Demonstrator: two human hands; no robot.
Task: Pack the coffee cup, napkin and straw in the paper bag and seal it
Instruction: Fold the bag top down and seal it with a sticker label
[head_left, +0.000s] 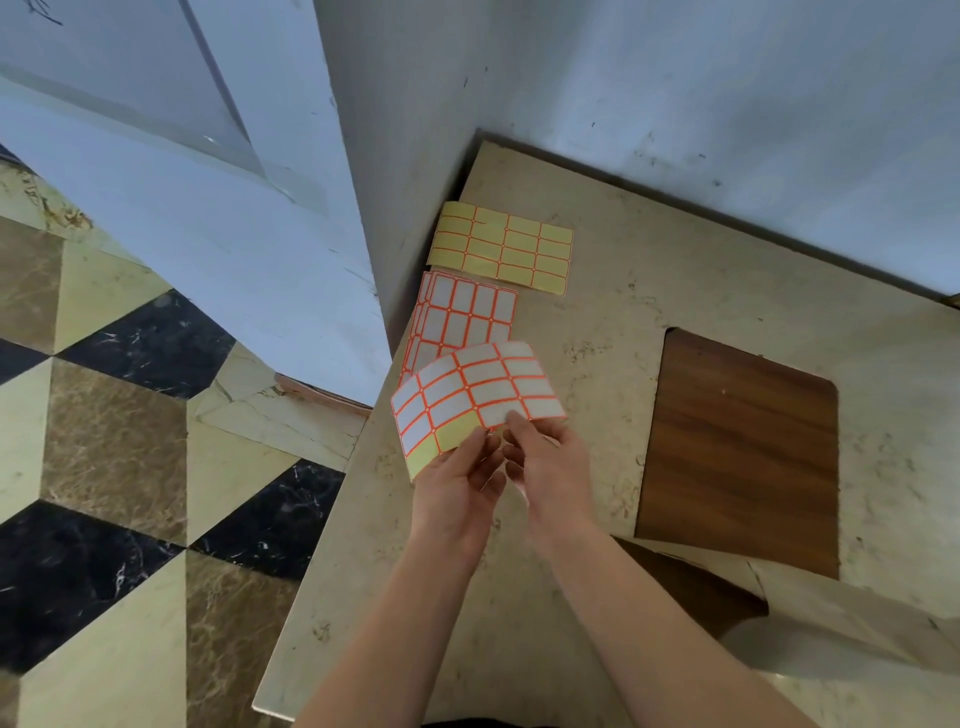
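A sheet of white stickers with orange borders (467, 395) is lifted above the left part of the table, curved upward. My left hand (457, 478) holds its near edge from below. My right hand (545, 457) pinches the sheet's near edge with thumb and fingers, at one sticker. Some sticker places at the sheet's lower left are bare yellow backing. The coffee cup, napkin and straw are not in view. A pale paper flap (852, 618), maybe the bag, lies at the lower right, only partly visible.
A stack of white sticker sheets (462, 317) and a used yellow backing sheet (501, 247) lie by the table's far left corner. The beige table (597, 322) has a brown wood patch (737, 452) at right. Grey walls stand behind; patterned floor lies left.
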